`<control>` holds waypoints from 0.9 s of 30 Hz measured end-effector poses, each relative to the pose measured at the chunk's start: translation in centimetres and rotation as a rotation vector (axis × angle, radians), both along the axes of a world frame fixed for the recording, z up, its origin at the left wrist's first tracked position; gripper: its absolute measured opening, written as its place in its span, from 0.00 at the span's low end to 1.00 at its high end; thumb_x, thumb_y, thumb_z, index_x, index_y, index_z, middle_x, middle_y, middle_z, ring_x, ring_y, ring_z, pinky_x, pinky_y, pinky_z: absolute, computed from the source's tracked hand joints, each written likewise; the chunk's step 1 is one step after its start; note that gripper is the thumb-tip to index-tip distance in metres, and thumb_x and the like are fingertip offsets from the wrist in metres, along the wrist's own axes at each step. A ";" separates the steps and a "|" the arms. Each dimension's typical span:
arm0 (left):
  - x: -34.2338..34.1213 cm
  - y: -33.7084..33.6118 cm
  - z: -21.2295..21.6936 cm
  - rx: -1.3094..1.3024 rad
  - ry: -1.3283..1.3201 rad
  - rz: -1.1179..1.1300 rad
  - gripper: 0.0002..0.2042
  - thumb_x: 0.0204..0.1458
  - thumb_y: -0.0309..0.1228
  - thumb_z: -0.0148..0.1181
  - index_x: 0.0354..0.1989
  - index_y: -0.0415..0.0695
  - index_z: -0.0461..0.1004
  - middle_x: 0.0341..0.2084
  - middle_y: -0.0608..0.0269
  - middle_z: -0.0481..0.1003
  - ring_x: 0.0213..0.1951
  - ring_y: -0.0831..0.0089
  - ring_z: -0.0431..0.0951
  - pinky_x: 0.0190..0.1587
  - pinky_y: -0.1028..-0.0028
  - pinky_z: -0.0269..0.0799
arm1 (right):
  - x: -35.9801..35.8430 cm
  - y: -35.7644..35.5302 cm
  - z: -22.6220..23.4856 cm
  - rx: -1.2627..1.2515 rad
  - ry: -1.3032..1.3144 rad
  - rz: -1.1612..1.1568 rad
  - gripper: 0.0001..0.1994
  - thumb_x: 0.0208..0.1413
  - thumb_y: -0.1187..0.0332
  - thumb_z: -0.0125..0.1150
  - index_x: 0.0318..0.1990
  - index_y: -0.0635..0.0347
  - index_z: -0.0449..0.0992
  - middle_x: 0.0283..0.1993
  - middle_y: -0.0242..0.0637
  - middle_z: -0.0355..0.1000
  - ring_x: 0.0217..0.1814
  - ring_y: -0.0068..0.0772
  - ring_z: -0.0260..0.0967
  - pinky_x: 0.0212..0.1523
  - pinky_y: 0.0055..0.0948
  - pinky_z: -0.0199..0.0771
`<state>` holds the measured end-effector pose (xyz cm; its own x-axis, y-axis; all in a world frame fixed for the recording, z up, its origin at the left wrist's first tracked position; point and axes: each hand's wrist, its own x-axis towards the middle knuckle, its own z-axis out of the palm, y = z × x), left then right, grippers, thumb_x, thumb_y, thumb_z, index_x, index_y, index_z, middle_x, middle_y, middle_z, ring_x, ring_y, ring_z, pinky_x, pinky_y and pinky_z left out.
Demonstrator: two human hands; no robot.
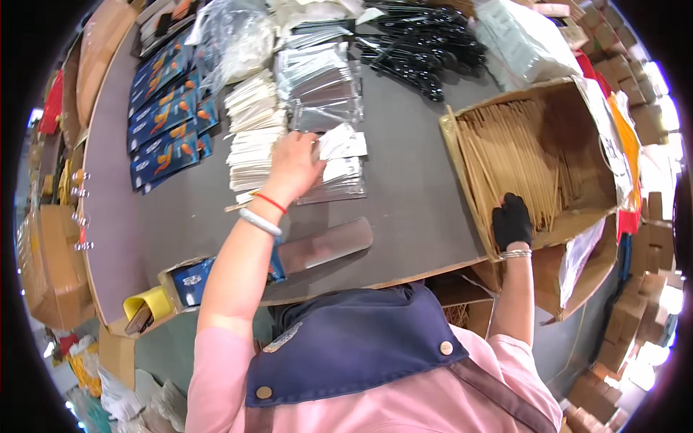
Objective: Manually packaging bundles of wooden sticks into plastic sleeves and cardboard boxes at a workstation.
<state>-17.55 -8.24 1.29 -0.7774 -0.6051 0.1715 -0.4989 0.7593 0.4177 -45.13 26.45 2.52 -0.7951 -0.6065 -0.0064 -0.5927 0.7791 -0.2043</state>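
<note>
On my remote view, the left hand (297, 164) is half curled, fingertips beside a white packet (343, 143) that lies just right of them on clear sleeves (325, 119); whether they grip it I cannot tell. Stacked white slips (253, 115) lie just left of those fingers, so I judge a dragging palm could scatter them. The gloved right hand (513, 220) bends over thin wooden sticks (505, 151) in a cardboard box, its hold hidden from me. Sticks crowd close ahead of those fingers, so several could tangle or snap
</note>
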 end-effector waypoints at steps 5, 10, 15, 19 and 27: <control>0.4 -0.6 1.2 0.278 0.072 0.091 0.13 0.42 0.28 0.69 0.37 0.41 0.76 0.26 0.57 0.76 0.30 0.60 0.77 0.36 0.67 0.74 | -1.0 1.0 -1.8 -0.125 0.154 -0.210 0.16 0.63 0.61 0.50 0.46 0.66 0.71 0.49 0.55 0.73 0.53 0.60 0.69 0.52 0.46 0.69; 5.6 4.5 6.2 0.752 0.004 0.016 0.10 0.41 0.24 0.67 0.34 0.40 0.76 0.24 0.53 0.77 0.27 0.59 0.78 0.33 0.67 0.74 | 1.9 -0.6 4.2 -0.507 -0.078 0.000 0.14 0.63 0.70 0.53 0.55 0.60 0.73 0.43 0.43 0.74 0.43 0.38 0.72 0.45 0.30 0.71; 9.9 9.4 5.3 0.218 -0.215 -0.072 0.17 0.32 0.31 0.75 0.34 0.47 0.79 0.35 0.65 0.75 0.43 0.62 0.72 0.49 0.63 0.66 | 10.7 -7.3 3.8 -0.324 -0.484 0.588 0.13 0.57 0.74 0.59 0.49 0.56 0.79 0.32 0.37 0.68 0.35 0.35 0.70 0.40 0.29 0.70; 13.1 9.8 6.5 0.182 -0.080 0.040 0.24 0.31 0.31 0.76 0.42 0.47 0.79 0.44 0.63 0.73 0.47 0.60 0.70 0.52 0.62 0.65 | 14.0 -9.9 1.5 -0.327 -0.520 0.826 0.14 0.54 0.73 0.63 0.48 0.51 0.81 0.31 0.36 0.68 0.33 0.40 0.69 0.35 0.34 0.71; 13.8 11.1 5.2 0.135 -0.104 -0.038 0.38 0.26 0.32 0.78 0.54 0.42 0.72 0.50 0.59 0.70 0.54 0.55 0.66 0.58 0.58 0.62 | 18.9 -13.1 -1.0 -0.338 -0.424 1.047 0.14 0.52 0.71 0.65 0.47 0.51 0.79 0.41 0.41 0.75 0.42 0.43 0.74 0.41 0.36 0.76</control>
<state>-3.77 2.88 6.52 -0.8092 -0.5874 0.0086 -0.5169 0.7189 0.4648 -26.25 13.33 1.49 0.1181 -0.9837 0.1354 -0.7460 -0.1779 -0.6418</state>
